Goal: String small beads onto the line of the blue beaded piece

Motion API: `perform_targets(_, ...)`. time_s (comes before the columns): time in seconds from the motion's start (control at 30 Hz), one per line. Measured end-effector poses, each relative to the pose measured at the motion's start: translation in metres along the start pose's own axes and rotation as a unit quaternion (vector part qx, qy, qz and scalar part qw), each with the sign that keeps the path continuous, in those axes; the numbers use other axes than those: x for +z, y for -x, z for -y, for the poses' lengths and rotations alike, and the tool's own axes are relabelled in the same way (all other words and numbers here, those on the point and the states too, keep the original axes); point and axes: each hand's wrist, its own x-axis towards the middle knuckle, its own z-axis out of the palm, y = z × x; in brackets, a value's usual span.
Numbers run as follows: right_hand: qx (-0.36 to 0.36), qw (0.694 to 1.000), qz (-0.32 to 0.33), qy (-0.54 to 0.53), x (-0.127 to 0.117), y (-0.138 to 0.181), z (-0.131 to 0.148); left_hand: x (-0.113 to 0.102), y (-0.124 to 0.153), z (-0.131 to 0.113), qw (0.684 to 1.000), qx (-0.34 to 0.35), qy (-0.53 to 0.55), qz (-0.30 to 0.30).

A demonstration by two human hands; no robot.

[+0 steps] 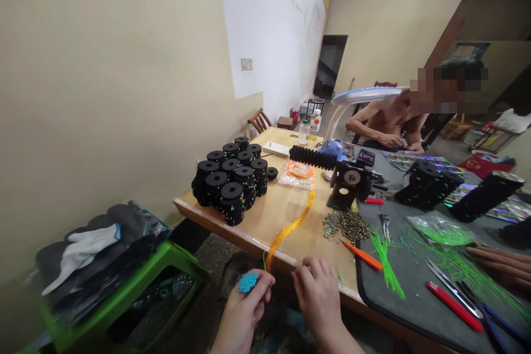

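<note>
At eight o'clock, a white glove (85, 251) lies on a dark bundle (139, 221), with black spools (230, 192) farther right on the table (259, 218). Near six o'clock, the left hand (245, 305), a blue cluster (248, 282) against it, pinches a thin green strand (264, 261) where orange strings (286, 232) hang over the table's edge. At five, the right hand (317, 290) curls its fingers inward, gripping what I cannot tell; toward four lie an orange tool (365, 255) and green strings (386, 266).

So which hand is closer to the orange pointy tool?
Right. The right hand is left of the orange tool, a little nearer the camera; the left hand is farther left, beyond the right hand.
</note>
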Motion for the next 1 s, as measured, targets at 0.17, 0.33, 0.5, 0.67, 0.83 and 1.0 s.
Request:
perform_targets(0.17,0.003,0.997,0.023,-0.069,-0.028,-0.004,-0.01,0.009,0.003,-0.01,0.986,0.087,-0.095,0.103)
perform_targets(0.33,-0.051,0.993,0.04,-0.094,-0.068,-0.014,-0.026,0.04,-0.005,-0.018,0.926,0.205,-0.224,0.223)
perform_targets(0.5,-0.062,0.992,0.048,-0.098,-0.101,-0.02,-0.043,0.067,-0.02,-0.012,0.878,0.24,-0.294,0.292)
perform_targets(0.67,-0.003,0.976,0.112,-0.185,-0.121,-0.023,-0.063,0.084,-0.022,-0.007,0.893,0.208,-0.247,0.313)
perform_targets(0.83,0.222,0.916,0.031,-0.334,-0.105,-0.011,-0.088,0.095,-0.025,0.008,0.962,0.101,-0.148,0.206)
perform_targets(1.0,0.388,0.802,-0.02,-0.453,-0.065,0.005,-0.078,0.105,-0.027,0.018,0.989,-0.027,-0.023,0.141)
